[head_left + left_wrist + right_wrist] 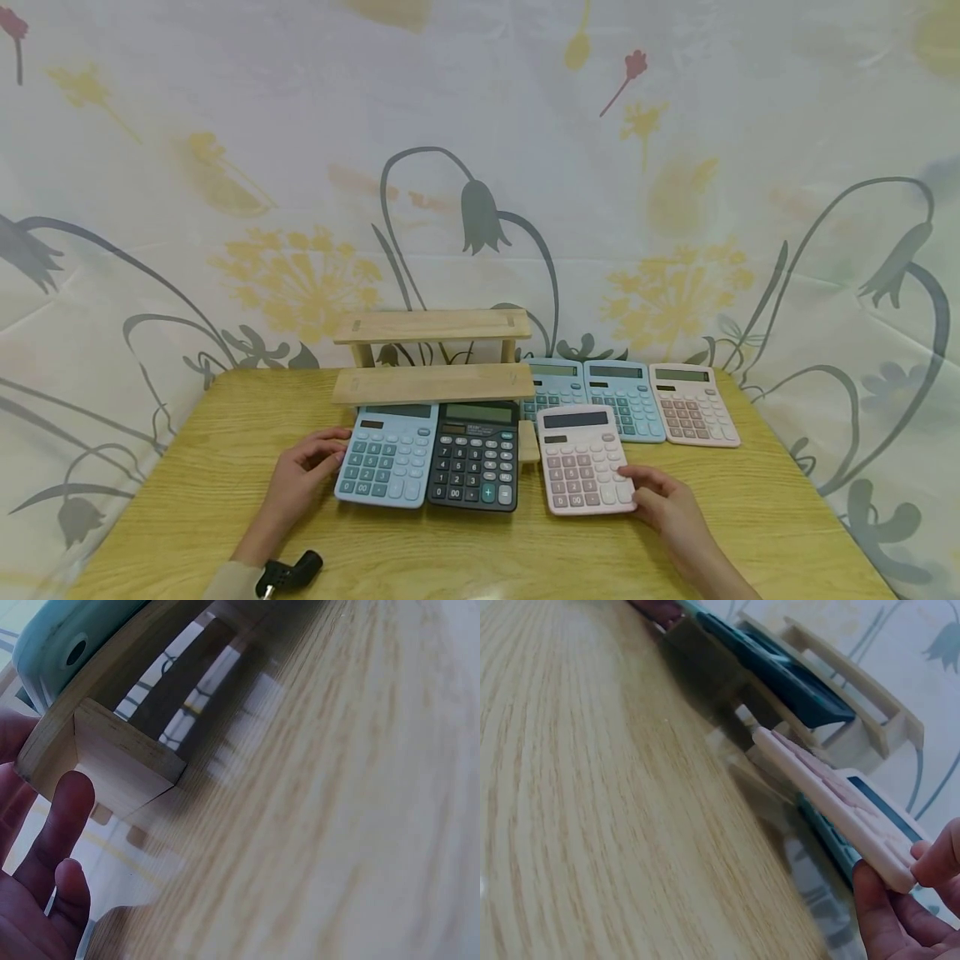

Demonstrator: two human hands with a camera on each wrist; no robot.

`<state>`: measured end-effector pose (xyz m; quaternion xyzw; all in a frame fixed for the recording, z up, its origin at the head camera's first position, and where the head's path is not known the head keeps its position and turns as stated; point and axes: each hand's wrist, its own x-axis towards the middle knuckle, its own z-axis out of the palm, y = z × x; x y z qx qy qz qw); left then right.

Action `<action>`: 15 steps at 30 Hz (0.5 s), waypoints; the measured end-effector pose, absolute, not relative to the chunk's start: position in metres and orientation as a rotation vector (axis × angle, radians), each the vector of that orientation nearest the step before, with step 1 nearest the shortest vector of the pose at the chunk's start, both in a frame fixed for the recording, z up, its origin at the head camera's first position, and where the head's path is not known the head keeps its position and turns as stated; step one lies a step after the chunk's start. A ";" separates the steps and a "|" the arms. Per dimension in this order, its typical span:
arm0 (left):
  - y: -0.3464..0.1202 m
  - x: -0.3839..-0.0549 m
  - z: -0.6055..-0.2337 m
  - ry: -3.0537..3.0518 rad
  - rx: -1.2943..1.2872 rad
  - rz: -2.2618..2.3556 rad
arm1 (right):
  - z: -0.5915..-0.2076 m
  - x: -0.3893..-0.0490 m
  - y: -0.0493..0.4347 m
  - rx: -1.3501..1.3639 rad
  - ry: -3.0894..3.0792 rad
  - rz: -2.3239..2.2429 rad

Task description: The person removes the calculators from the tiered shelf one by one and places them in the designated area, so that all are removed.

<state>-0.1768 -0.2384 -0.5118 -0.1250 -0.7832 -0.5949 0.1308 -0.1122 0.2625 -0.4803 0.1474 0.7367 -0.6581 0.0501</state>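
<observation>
- Rack (pixel 431 383) of pale wood, its boards stepping up toward the back, stands on a wood-grain table (pixel 420 554).
- The right hand (pixel 667 508) pinches a white-and-pink calculator (pixel 581 442) near its lower right corner, thumb above and fingers underneath; this calculator is tilted just beside the rack's right end, keys facing the person.
- The left hand (pixel 303 471) is at the rack's left end, fingers bent beside the wood; whether they grip it or only touch it cannot be told.
- A light blue calculator (pixel 386 458) leans on the left part of the rack, in front of the lower long board and near the left hand.
- A black calculator (pixel 474 458) leans on the rack too, just right of the light blue one.
- To the rack's right, farther back, lie two rear blue calculators (pixel 625 400), the nearer one partly hidden, and then a second pink calculator (pixel 693 404) at the row's far end.
- In front of the rack's left end, a black device (pixel 288 575) sits on the left wrist.
- Behind the rack hangs a flower-patterned cloth (pixel 480 92).
</observation>
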 end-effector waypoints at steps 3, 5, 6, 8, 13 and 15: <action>-0.239 -0.177 -0.513 -2.277 -0.365 -1.724 | -0.481 -0.111 0.262 0.456 2.238 -2.010; -0.239 -0.177 -0.513 -2.275 -0.366 -1.725 | -0.481 -0.111 0.261 0.458 2.237 -2.011; -0.239 -0.177 -0.513 -2.273 -0.365 -1.725 | -0.482 -0.111 0.261 0.458 2.239 -2.009; -0.239 -0.177 -0.513 -2.271 -0.366 -1.727 | -0.483 -0.110 0.261 0.459 2.242 -2.004; -0.238 -0.177 -0.512 -2.279 -0.358 -1.723 | -0.484 -0.110 0.261 0.455 2.255 -1.985; -0.238 -0.176 -0.512 -2.287 -0.348 -1.721 | -0.484 -0.110 0.261 0.454 2.257 -1.984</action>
